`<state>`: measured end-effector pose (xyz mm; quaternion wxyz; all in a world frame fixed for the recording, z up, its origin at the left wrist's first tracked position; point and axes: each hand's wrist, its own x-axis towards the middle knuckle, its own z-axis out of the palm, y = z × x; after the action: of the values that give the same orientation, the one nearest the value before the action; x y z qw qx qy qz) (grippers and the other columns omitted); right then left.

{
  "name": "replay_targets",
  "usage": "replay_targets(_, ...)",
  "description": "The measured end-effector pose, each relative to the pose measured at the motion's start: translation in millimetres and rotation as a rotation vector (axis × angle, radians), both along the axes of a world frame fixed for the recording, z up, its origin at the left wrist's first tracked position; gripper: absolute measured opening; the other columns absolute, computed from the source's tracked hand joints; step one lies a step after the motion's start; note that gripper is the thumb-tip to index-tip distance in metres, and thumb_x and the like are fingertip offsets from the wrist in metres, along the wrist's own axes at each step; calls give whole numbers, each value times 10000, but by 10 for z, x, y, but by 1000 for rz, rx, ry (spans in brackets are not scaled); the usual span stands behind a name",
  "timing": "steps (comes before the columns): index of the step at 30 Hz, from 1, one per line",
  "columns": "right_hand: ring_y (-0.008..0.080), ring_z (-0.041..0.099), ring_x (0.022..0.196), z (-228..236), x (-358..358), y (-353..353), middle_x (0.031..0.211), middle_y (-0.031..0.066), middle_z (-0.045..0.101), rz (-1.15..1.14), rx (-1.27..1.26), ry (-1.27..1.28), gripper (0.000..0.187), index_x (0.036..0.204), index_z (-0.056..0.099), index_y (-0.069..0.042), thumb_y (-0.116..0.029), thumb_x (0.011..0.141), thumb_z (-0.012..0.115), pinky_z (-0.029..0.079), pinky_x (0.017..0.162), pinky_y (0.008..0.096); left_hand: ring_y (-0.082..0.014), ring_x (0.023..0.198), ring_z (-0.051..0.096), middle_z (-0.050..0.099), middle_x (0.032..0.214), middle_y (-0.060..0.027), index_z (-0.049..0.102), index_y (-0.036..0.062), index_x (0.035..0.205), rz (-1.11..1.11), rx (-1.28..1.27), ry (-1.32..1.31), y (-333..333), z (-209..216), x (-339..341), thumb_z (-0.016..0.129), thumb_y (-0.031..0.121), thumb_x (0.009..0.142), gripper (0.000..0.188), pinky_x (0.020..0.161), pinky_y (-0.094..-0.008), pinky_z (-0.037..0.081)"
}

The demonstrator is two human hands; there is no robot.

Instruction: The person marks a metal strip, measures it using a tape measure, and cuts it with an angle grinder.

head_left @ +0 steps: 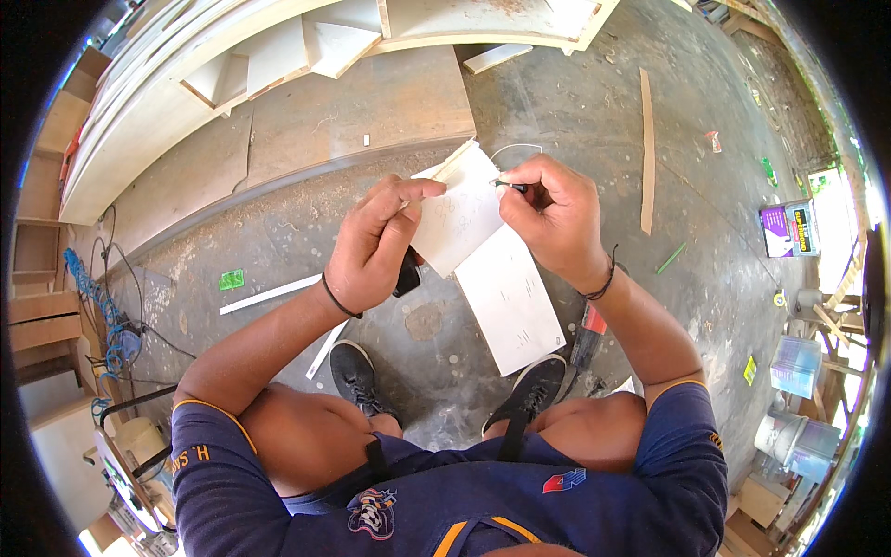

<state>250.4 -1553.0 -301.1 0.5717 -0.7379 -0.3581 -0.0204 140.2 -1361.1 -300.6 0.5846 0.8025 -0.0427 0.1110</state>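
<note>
My left hand [371, 246] is closed, thumb near the curled fingers, above the left edge of a white board [464, 218] with faint pencil marks. What it pinches is too small to make out. A black object [406, 277] shows below that palm, mostly hidden. My right hand [555, 218] pinches a short, dark, pen-like object [518, 187] over the board's right side. Under the board's lower edge lies a second white panel [510, 311] with short dark marks. A thin pale strip [516, 146] curves out beyond the board's far corner.
A cream cabinet frame [334, 42] lies along the far side beside a brown wood panel [371, 102]. On the concrete floor are a long brown strip [647, 153], white strips [269, 295] and a red-and-black tool [588, 334] by my right shoe. A purple box [789, 229] stands right; blue rope [102, 302] lies left.
</note>
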Motion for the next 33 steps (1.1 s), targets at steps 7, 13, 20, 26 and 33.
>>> replay_targets(7, 67, 520, 521, 15, 8, -9, 639, 54, 577, 7, -25, -34, 96, 776, 588, -5, -31, 728, 666, 414, 486, 219, -124, 622, 538, 493, 850, -77, 568, 6, 1111, -11, 8, -17, 1, -14, 6, 378, 56, 953, 252, 550, -257, 442)
replay_targets(13, 67, 515, 512, 16, 13, -4, 627, 50, 571, 11, -27, -51, 93, 755, 581, -13, -35, 724, 666, 408, 479, 218, -126, 650, 536, 504, 882, -85, 564, 2, 1111, -12, 8, -17, -4, -9, -1, 368, 44, 952, 256, 562, -255, 446)
replay_targets(20, 27, 463, 548, 0, 38, -56, 650, 1, 568, 13, 82, 73, 68, 816, 592, -9, 6, 765, 634, 374, 496, 193, -116, 672, 545, 536, 878, -95, 533, 0, 1151, 25, -27, 96, 7, -55, 26, 378, 47, 951, 257, 562, -249, 446)
replay_targets(26, 90, 521, 599, 355, 152, -247, 801, 78, 613, 135, 460, 303, 146, 981, 612, 18, 9, 864, 525, 419, 543, 219, -95, 673, 535, 548, 889, -47, 455, 57, 1245, 164, -122, 274, 414, -1021, 250, 417, 83, 949, 300, 560, -211, 448)
replay_targets(33, 197, 544, 802, 1267, -63, -1025, 1058, 145, 571, 986, 227, 513, 279, 1099, 541, -33, -112, 832, 540, 437, 684, 373, -408, 892, 605, 619, 947, -233, 479, 170, 1208, 311, 519, 426, 1672, -2521, -441, 479, 165, 910, 298, 747, -458, 478)
